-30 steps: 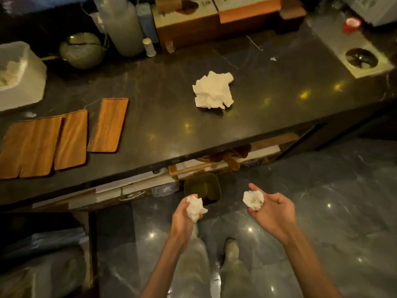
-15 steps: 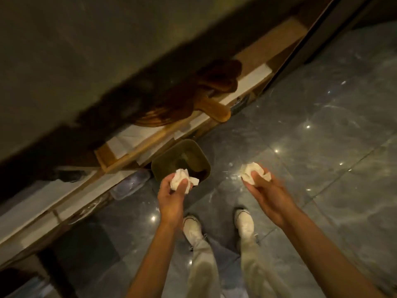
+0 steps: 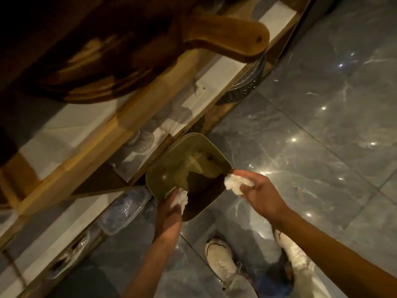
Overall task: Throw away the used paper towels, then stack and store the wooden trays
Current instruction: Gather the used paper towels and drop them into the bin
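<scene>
While over bin (image 3: 163, 179) | both hands' fingers (image 3: 245, 176) clutch paper wads (image 3: 233, 184)

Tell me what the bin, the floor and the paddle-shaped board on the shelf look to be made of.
Bin: probably plastic, olive green, smooth, with a soft sheen on its inner wall and rounded moulded corners. Floor: polished stone or stone-look tile, grey with white veining, mirror-like light spots and straight joints. Board: wood, brown, visible grain, a hole through its handle; finish looks oiled or satin.

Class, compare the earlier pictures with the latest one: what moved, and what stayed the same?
Both hands moved forward to the green bin: the left hand is over its near rim, the right hand at its right edge. Each keeps its grip on a crumpled paper towel; nothing has been dropped.
</scene>
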The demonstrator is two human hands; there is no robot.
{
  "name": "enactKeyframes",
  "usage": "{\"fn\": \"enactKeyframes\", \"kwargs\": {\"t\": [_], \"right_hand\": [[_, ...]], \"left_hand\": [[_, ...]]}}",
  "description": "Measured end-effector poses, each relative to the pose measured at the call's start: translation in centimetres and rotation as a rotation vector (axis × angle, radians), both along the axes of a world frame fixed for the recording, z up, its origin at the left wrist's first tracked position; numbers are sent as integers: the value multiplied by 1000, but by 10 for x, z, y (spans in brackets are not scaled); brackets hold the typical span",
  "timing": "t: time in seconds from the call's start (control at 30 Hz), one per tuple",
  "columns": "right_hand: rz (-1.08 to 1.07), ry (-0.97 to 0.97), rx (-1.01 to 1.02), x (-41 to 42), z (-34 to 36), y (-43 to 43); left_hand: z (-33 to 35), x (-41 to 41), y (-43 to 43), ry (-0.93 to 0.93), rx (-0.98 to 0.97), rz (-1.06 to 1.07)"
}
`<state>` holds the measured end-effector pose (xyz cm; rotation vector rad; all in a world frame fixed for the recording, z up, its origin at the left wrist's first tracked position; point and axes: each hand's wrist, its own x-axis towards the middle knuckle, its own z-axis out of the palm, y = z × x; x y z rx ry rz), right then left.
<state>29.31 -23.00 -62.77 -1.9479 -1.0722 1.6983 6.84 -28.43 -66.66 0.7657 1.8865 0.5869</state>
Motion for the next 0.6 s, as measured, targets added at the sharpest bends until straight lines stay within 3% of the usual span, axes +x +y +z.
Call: {"fn": "enactKeyframes", "kwargs": {"t": [0.1, 0.23, 0.47, 0.53, 0.6], "right_hand": [[247, -195, 107, -28, -28, 17], [517, -243, 243, -59, -61, 39], [1024, -518, 160, -76, -113, 51], [1156, -530, 136, -74, -116, 46], [1143, -485, 99, -68, -114, 44]], "left_hand": [[-21, -3, 13, 42, 33, -96], [-53, -6, 28, 179, 16, -282], [-102, -10, 38, 544, -140, -704], [-107, -12, 36, 590, -197, -795], [-104, -13, 32, 609, -230, -839]]}}
